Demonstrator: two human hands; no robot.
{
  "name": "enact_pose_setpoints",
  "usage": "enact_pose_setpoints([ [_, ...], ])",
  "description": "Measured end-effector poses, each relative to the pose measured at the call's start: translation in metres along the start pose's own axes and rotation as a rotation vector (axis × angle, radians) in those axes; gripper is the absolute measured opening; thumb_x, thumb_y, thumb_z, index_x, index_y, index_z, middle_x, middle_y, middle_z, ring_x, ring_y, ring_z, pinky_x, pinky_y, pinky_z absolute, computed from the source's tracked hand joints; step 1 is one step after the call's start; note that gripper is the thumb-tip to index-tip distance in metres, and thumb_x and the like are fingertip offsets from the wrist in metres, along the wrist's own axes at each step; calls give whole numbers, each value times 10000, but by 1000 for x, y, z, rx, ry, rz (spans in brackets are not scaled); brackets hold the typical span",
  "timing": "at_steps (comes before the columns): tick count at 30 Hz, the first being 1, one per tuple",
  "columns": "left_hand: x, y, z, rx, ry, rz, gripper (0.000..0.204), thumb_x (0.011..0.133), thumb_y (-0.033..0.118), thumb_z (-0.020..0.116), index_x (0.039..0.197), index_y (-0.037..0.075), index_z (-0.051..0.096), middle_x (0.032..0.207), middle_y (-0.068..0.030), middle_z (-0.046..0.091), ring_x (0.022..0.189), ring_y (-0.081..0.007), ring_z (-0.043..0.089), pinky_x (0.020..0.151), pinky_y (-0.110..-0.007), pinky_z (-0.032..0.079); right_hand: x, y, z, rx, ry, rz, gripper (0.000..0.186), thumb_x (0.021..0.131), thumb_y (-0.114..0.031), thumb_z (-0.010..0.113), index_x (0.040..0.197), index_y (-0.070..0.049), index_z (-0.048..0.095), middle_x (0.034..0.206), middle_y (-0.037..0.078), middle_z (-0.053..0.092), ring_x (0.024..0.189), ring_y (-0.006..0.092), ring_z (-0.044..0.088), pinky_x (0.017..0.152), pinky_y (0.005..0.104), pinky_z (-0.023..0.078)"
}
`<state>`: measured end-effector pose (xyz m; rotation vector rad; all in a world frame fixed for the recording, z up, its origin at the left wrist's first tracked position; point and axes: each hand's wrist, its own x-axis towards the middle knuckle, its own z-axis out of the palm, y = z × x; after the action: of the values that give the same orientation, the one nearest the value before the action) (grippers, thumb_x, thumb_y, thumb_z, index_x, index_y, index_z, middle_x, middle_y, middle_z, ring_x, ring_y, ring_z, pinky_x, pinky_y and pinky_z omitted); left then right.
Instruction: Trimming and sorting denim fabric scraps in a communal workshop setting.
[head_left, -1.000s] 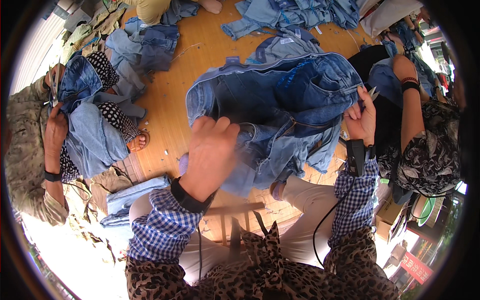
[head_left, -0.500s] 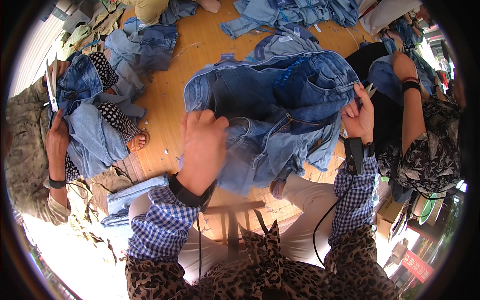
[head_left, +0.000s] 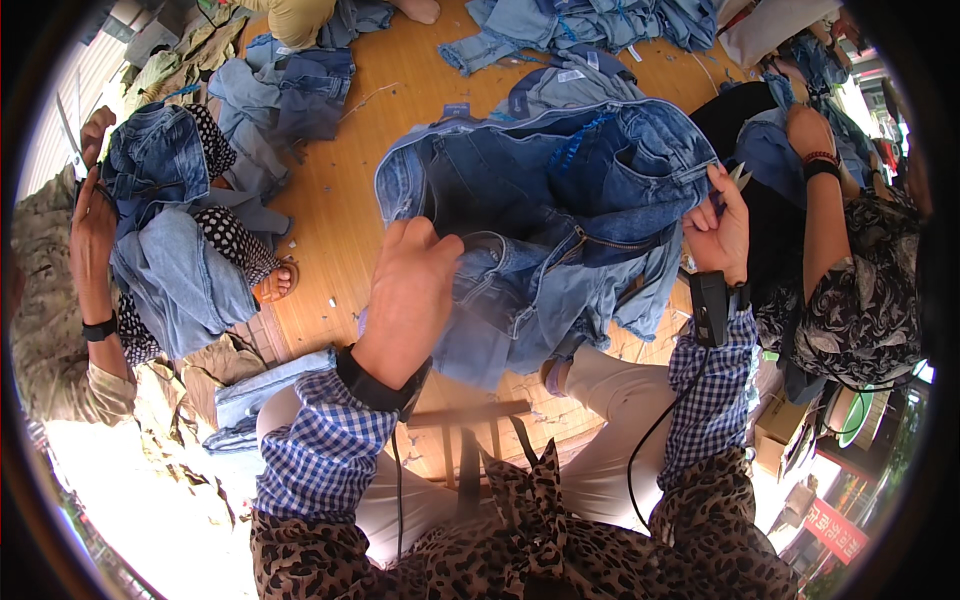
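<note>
One pair of blue jeans (head_left: 545,195) is held up above a wooden floor (head_left: 330,235), waist opening upward, with the zip (head_left: 615,243) undone on the near side and bright blue thread (head_left: 580,140) showing along the far inner side. At the left end of the jeans, the waistband is gripped by the left hand (head_left: 408,290), whose fingers are curled closed over the edge. At their right end, the waistband is pinched between thumb and fingers of the right hand (head_left: 720,225); a pointed metal tip (head_left: 740,174) is seen just beside those fingers, its owner unclear.

Compared with one second ago, the left hand has been shifted slightly outward, toward the left end of the jeans, and is less blurred; the right hand has been kept in nearly the same place.

Beyond the jeans, pale denim (head_left: 575,88) is laid close behind, and a larger denim pile (head_left: 600,30) farther off. Well to their left, scissors (head_left: 69,133) are held by a co-worker and have been moved farther away from the jeans than half a second ago. To their right, denim is handled by another co-worker's hand (head_left: 810,133), little changed.
</note>
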<state>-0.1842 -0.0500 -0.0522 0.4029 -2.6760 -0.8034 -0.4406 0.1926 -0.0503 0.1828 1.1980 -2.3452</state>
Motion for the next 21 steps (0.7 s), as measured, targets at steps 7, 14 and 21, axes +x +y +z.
enact_pose_setpoints([
  [7,-2,-1,0,-23,12,30,199,643,-87,644,811,18,619,804,-121,515,816,-309,506,706,-381,428,-1,1,-1,-2,-37,32,155,825,-61,643,973,-104,624,655,-92,500,402,26,277,402,192,224],
  [14,-1,-1,4,-35,12,21,190,646,-84,639,809,12,621,809,-123,519,815,-310,510,701,-380,430,-4,0,5,-44,83,20,79,842,-138,670,916,-136,640,615,-109,478,396,21,266,396,194,213],
  [21,-1,0,0,-20,-17,30,198,646,-91,627,816,11,622,819,-125,518,820,-310,512,699,-377,431,-4,5,10,-312,16,56,196,814,-240,709,949,-139,610,650,-101,553,417,-12,368,372,175,235],
])
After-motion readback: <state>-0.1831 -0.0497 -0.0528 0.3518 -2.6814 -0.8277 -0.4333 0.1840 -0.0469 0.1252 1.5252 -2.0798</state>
